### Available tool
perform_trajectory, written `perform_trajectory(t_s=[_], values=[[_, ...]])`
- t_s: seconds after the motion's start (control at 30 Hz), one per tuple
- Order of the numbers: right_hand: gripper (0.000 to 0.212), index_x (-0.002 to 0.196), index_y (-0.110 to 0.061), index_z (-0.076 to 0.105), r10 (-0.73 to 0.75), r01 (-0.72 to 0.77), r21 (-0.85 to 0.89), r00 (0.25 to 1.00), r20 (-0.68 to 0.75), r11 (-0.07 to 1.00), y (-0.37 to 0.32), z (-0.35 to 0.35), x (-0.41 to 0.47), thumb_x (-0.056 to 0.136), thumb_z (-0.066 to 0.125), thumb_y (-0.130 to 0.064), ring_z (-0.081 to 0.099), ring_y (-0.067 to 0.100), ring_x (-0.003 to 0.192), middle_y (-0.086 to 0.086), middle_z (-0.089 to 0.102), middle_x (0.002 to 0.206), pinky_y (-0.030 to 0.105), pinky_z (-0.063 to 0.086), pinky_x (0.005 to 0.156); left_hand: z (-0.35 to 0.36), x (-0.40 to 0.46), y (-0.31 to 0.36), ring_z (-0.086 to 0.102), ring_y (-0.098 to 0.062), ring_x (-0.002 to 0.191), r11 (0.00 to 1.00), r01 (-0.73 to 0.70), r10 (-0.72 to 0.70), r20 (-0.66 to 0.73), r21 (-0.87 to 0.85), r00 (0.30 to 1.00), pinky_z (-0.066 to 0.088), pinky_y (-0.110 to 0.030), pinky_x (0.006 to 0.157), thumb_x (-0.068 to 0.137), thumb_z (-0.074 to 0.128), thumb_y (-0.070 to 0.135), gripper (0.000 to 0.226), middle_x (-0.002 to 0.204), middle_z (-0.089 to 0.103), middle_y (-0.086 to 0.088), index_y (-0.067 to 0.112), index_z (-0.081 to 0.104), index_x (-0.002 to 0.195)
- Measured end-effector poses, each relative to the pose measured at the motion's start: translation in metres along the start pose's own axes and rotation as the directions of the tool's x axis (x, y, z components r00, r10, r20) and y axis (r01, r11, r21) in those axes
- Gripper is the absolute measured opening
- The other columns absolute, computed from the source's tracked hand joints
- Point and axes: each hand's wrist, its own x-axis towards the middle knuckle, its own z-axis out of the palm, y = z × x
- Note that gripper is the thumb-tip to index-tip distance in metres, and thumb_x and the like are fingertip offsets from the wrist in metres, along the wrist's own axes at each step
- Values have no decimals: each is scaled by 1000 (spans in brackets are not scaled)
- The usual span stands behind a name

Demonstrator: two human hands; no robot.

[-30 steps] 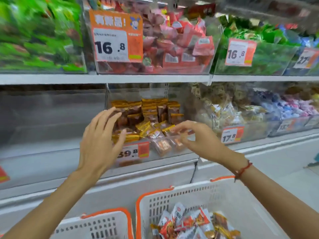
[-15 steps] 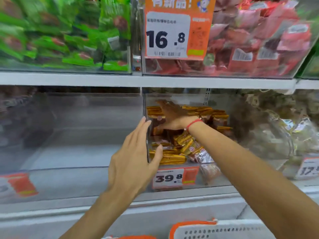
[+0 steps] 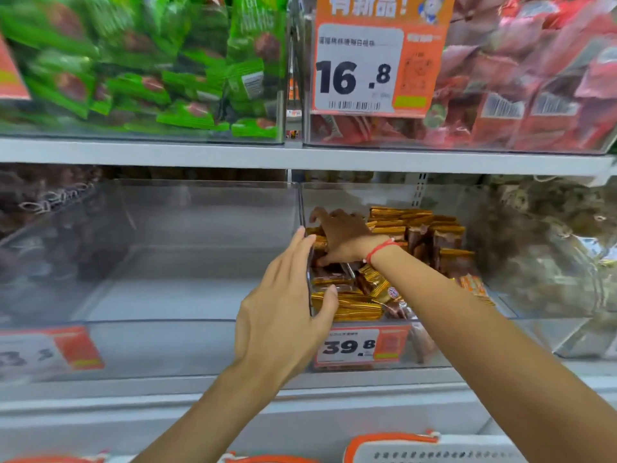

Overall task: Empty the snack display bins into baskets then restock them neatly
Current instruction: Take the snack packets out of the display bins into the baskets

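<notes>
The left hand (image 3: 283,315) grips the left wall of the clear snack bin (image 3: 444,349), fingers straight along its outside, thumb hooked inside. Beyond it, inside that bin, the right hand (image 3: 344,238) reaches to the back left corner, fingers curled down on the gold-and-brown snack packets (image 3: 434,235) stacked there; whether it holds one, I cannot tell. A white basket (image 3: 430,454) with an orange rim sits below the bin. Above the bin hangs a 16.8 price tag (image 3: 367,68).
</notes>
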Motion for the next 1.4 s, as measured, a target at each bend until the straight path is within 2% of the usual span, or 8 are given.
perform_trajectory(t_s=[0.13, 0.47, 0.7, 0.87, 0.97, 1.07, 1.23, 1.4], values=[[65, 136, -25, 44, 1, 3, -108, 999, 36, 994, -5, -3, -11, 81, 69, -48, 39, 29, 128, 6, 50, 135, 46, 36, 102, -1, 1, -1, 29, 4, 138, 1000, 0, 0, 8, 13, 1000, 27, -3, 68, 95, 37, 58, 67, 159, 0, 25, 38, 8, 152], [72, 139, -23, 49, 22, 14, 158, 974, -225, 987, 13, -60, -127, 77, 75, -47, 52, 24, 119, 4, 59, 129, 35, 42, 97, -7, 2, 3, 25, -4, 143, 998, 55, -57, 115, 22, 992, 51, -27, 79, 97, 34, 56, 67, 161, 2, 20, 32, 9, 154], [69, 131, -29, 56, -73, 151, 206, 938, -340, 967, 1, -116, -277, 71, 74, -57, 51, 9, 109, -11, 60, 120, 24, 42, 93, -9, 1, 0, 25, -21, 146, 999, 42, -40, 181, -11, 983, 30, -37, 114, 98, 42, 51, 73, 163, 14, -1, 16, 14, 156], [60, 123, -29, 59, -65, 21, 474, 995, 76, 880, 2, -91, -346, 69, 86, -30, 64, 3, 101, -14, 66, 110, 21, 51, 88, -13, -9, 5, 31, -29, 142, 999, 31, -35, 107, 37, 994, 25, -42, 116, 98, 50, 40, 68, 156, 31, -13, 5, 27, 151], [72, 131, -28, 53, 5, -73, 174, 931, 364, 982, 12, -47, -356, 67, 86, -33, 55, 12, 115, -8, 59, 125, 30, 45, 94, -15, -15, 13, 41, -30, 134, 998, -46, 46, -12, 40, 999, 31, -44, 110, 94, 57, 27, 50, 147, 45, -12, 6, 48, 138], [84, 140, -29, 43, 35, -145, 188, 871, 491, 971, 18, -31, -354, 68, 86, -35, 43, 12, 127, -8, 46, 140, 26, 37, 102, -19, -14, 25, 48, -25, 124, 986, -165, 165, -49, -7, 985, 37, -41, 103, 90, 61, 16, 30, 133, 57, -6, 12, 61, 119], [38, 118, -29, 66, 65, -94, 357, 994, 91, 929, 39, -60, -317, 81, 77, -31, 58, 1, 97, -11, 67, 114, 18, 47, 84, -18, 9, 47, 53, -16, 107, 970, -220, 217, -44, -106, 975, 44, -34, 85, 89, 61, 11, 18, 109, 67, 6, 21, 68, 101], [20, 101, -32, 72, 143, -58, 397, 972, -186, 916, 67, -76, -247, 86, 65, -20, 63, 3, 84, -15, 71, 92, 30, 54, 78, 12, 59, 66, 59, -16, 109, 982, -12, 51, 205, -187, 977, 49, -36, 84, 95, 55, 15, 29, 125, 61, 7, 28, 62, 120]])
